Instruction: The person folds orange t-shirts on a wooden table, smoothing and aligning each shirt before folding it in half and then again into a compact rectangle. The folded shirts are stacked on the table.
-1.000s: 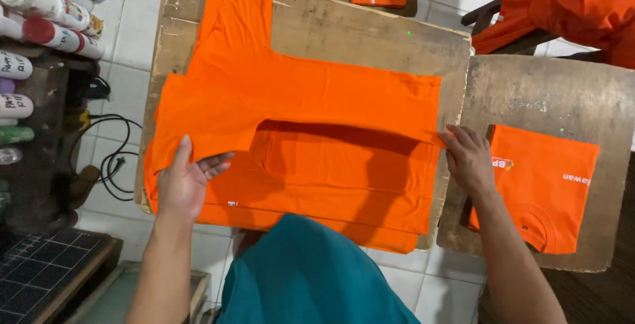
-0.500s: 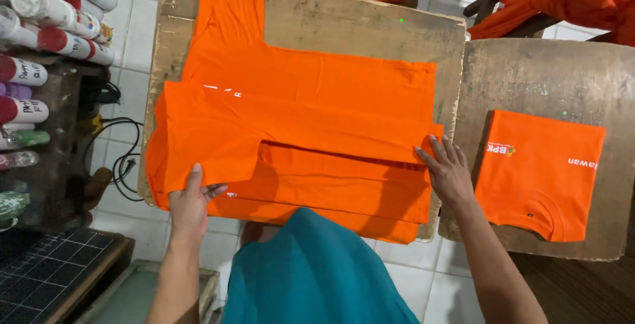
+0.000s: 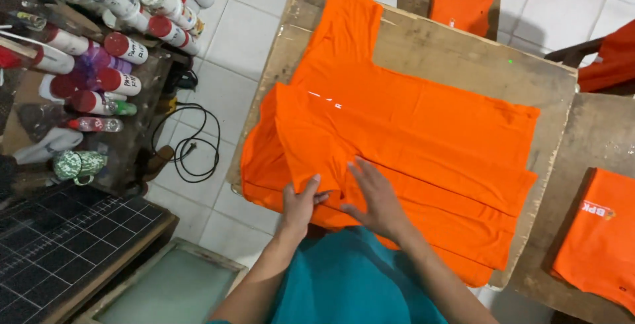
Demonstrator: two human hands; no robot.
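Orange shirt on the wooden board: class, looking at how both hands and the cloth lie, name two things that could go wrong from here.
1. The orange shirt lies folded in loose layers; the left hand pinches only one near edge, so the layers may slip out of line.
2. The shirt's near edge overhangs the wooden board, so it could slide toward the tiled floor if the right hand, now flat on it, lifts.

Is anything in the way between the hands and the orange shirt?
Nothing visible. The left hand grips the shirt at its near edge, and the right hand lies flat on it.
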